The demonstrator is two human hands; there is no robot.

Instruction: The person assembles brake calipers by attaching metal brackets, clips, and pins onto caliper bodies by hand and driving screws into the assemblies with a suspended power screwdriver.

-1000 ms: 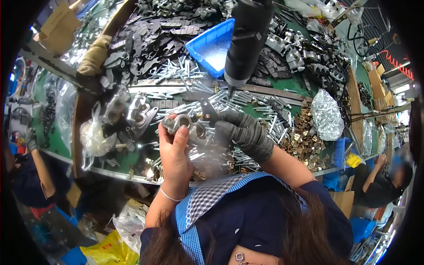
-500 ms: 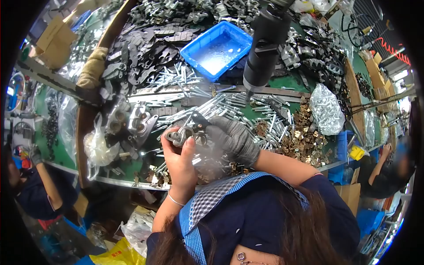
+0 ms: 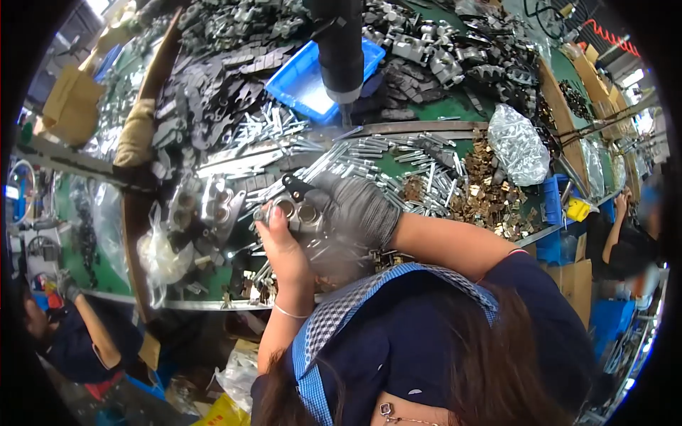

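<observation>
A metal brake caliper (image 3: 297,211) with two round bores is between my hands, bores facing up. My bare left hand (image 3: 285,248) grips its left side, thumb raised against the metal. From the right, my right hand (image 3: 364,211) in a grey knit glove closes round the caliper's other side; its fingertips are partly hidden and blurred. A dark tab with holes (image 3: 297,187) sticks out at the top of the caliper, by the gloved fingers. Two similar calipers (image 3: 222,206) lie on the bench to the left, beside a clear plastic bag (image 3: 162,252).
A black power driver (image 3: 337,53) hangs in front of a blue tray (image 3: 284,89). Silver pins (image 3: 366,156), small brass-coloured clips (image 3: 490,192) and dark brake pads (image 3: 213,92) lie in heaps. A bagged bundle (image 3: 518,145) sits at right. Other people work on both sides.
The caliper has turned so its two bores face up. My gloved hand has shifted left against it. The view has swung, so the driver appears further left over the tray.
</observation>
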